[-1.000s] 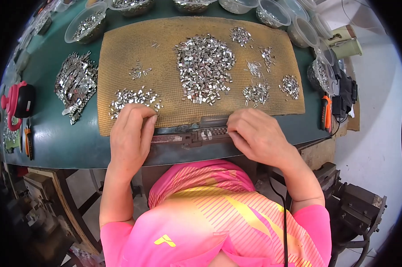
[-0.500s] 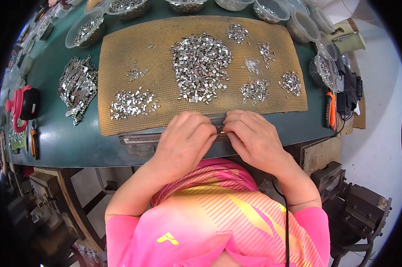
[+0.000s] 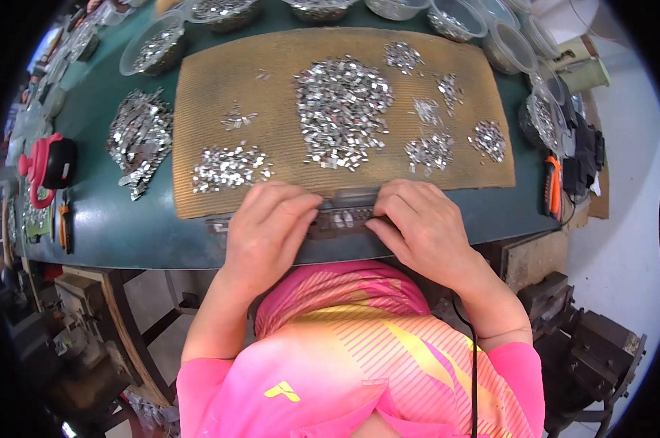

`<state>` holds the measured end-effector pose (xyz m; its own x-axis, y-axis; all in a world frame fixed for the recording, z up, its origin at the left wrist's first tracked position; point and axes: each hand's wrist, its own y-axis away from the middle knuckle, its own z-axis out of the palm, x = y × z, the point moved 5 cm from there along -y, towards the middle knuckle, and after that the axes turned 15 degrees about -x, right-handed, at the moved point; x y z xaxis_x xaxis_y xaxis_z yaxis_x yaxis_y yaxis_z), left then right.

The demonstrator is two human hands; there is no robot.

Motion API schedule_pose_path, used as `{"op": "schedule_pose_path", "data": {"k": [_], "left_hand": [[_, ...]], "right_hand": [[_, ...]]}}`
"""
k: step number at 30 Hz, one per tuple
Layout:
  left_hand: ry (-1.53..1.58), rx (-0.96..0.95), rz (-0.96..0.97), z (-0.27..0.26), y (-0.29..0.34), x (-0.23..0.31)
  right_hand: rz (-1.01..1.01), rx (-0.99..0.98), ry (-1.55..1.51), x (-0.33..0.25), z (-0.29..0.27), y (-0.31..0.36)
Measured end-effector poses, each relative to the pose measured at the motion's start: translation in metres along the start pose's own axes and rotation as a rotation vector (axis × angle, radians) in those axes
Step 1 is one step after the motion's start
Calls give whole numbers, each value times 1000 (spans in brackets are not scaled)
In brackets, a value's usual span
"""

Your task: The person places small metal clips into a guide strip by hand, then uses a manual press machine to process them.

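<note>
A dark, narrow metal bar [image 3: 337,220] lies along the table's near edge, with a few small silver links in its middle part. My left hand [image 3: 266,228] is at the bar's left part, fingers curled and pressed together. What its fingertips hold, if anything, is hidden. My right hand [image 3: 421,223] is at the bar's right end, thumb and fingers bent into a pinch; what is between them is too small to name. Beyond both hands a ribbed tan mat [image 3: 271,157] carries a large heap of small silver metal pieces [image 3: 342,109].
Smaller piles of metal parts [image 3: 231,168] lie on the mat. A heap of linked metal strips [image 3: 142,139] rests left of it. Tubs of parts [image 3: 155,47] line the far edge. Orange-handled pliers [image 3: 551,184] lie at right, a pink-and-black container [image 3: 51,168] at left.
My left hand has moved left, away from my right hand, exposing the bar's middle and the silver links there. My right hand stays at the bar. The whole view has shifted slightly.
</note>
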<state>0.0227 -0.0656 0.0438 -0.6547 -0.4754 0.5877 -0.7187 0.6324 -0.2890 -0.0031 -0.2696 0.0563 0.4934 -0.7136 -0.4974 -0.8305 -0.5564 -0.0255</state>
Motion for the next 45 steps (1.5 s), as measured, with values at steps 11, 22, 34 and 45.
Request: {"op": "schedule_pose_path", "data": {"k": [11,22,34,45], "left_hand": [[-169,21,-199,-21,29,-40],[-69,62,-175,-24,31,-49],[-137,118,-155,-23,22,-50],[-221,17,-126,-18,11,-42]], "right_hand": [[-39,-118,82,-10,-9,-41],[-173,-164,218,-18,33,-112],[-210,-68,239,-26,38,-114],[-218,-84,96,-15,35,-105]]}}
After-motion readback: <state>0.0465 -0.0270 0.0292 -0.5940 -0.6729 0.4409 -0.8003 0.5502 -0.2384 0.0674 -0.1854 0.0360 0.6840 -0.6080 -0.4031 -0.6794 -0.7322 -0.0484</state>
